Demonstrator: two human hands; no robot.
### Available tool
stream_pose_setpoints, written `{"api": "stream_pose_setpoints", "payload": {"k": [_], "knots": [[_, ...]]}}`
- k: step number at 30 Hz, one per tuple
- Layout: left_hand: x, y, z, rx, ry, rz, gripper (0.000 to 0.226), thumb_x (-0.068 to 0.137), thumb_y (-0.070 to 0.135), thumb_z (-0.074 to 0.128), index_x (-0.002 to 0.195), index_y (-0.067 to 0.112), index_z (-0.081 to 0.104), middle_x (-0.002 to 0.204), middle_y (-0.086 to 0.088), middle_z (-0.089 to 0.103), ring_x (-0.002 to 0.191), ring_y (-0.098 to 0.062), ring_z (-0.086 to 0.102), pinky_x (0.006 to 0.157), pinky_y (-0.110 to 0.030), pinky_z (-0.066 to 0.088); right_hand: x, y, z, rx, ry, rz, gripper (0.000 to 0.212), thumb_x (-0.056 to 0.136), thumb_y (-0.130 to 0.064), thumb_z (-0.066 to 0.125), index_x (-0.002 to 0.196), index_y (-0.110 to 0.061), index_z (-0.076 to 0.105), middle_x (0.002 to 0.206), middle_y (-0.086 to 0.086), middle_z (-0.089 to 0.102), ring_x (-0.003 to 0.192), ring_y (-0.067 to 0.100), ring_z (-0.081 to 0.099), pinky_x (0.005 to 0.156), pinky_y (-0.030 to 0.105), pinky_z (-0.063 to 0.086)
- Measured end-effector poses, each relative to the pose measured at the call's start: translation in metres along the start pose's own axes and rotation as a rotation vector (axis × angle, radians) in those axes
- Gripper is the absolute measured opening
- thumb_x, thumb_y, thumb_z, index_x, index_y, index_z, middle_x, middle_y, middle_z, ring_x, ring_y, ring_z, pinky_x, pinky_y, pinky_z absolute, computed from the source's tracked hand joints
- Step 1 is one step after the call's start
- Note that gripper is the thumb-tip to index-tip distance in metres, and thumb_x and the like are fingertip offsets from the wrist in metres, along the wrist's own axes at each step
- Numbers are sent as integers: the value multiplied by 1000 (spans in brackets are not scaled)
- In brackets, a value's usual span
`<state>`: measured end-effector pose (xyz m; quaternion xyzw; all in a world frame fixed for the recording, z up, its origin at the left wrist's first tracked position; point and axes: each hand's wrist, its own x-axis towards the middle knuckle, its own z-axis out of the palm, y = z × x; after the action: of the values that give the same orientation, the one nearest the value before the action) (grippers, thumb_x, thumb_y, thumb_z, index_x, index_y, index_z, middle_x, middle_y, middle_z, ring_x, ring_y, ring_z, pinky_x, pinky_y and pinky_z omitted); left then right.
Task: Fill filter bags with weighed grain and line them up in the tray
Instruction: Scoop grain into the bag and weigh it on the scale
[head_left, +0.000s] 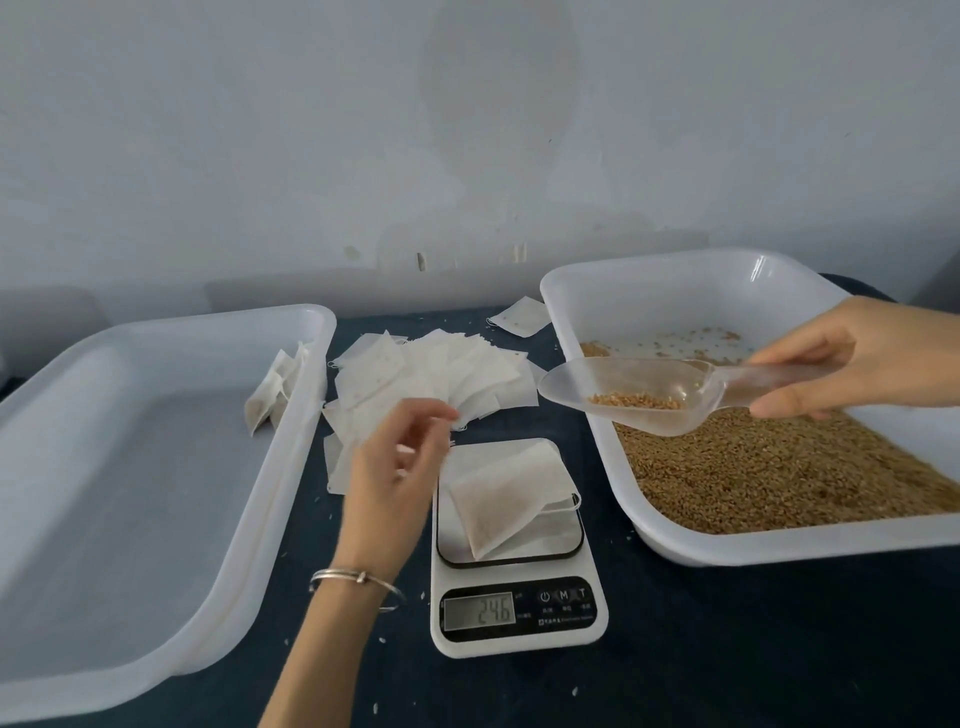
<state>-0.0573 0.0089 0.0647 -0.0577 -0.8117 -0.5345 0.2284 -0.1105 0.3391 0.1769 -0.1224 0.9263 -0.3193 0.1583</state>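
Here, line by line:

Surface: a desk (701, 649) under a dark blue cloth, set against a pale wall, with stray grains scattered over the cloth.

Scale: a small white digital scale (519, 597) stands at the middle of the desk near its front edge; the display reads 24.6.

Bag on scale: one filter bag (501, 501) lies flat and askew on the weighing plate, its contents showing faintly brown through the paper and its drawstring loop hanging off the plate's right side.

Empty bags: a loose fan of white filter bags (431, 374) lies behind the scale, toward the back edge of the desk; one more bag (522, 317) sits apart, further back.

Left tray: a large white plastic tray (31, 415) takes the left side of the desk; a few filled bags (275, 389) lean against the inside of its right wall near the far right corner.

Grain tray: a second white tray (779, 545) takes the right side, with brown grain (769, 478) heaped toward its near end and its far floor mostly bare.

Left hand: the left hand (392, 467) hovers just left of the scale over the edge of the fanned bags, fingers loosely bent and spread, gripping nothing; a silver bangle (353, 577) circles the wrist.

Right hand: the right hand (831, 358) pinches the handle of a clear plastic scoop (639, 397) between thumb and fingers.

Scoop: held roughly level above the grain tray's left rim, its mouth pointing left, with a small amount of grain in the bowl.
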Motion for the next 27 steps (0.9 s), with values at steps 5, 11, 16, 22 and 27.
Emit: {"api": "stream_pose_setpoints", "payload": {"k": [5,11,16,22,27], "knots": [[15,22,38,477,-465,249,20,97,31,48,108,35,64,81,14,53,70,-3,47,64,-18,39,0,-2,-1,-38,0,6,49,41,-77,72,87,-63,64,83,-2,75,69,13,68,75,25,47],[22,26,55,846,-573,259,36,99,45,33,75,22,47,77,5,52,69,-16,48,59,-29,38,-3,-6,-3,-145,-19,6,48,43,-70,69,90,-64,63,86,-24,71,77,8,69,83,28,50],[15,21,39,549,-344,156,30,92,28,50,68,10,51,59,0,51,58,-17,43,55,-30,39,0,-8,-6,-314,23,-43,48,39,-79,61,86,-74,54,84,-51,55,81,-23,53,69,15,39],[8,25,22,375,-305,107,18,81,20,61,64,21,58,55,14,51,54,-6,46,54,-10,36,6,-21,-1,-383,24,-89,29,49,-68,69,77,-62,65,78,-48,57,77,-27,50,63,15,38],[5,21,17,366,-360,127,11,81,27,66,73,22,61,68,11,58,63,-7,52,58,-11,39,8,-32,2,-392,6,-123,30,52,-64,70,80,-64,63,77,-46,58,76,-24,52,61,16,38]]}}
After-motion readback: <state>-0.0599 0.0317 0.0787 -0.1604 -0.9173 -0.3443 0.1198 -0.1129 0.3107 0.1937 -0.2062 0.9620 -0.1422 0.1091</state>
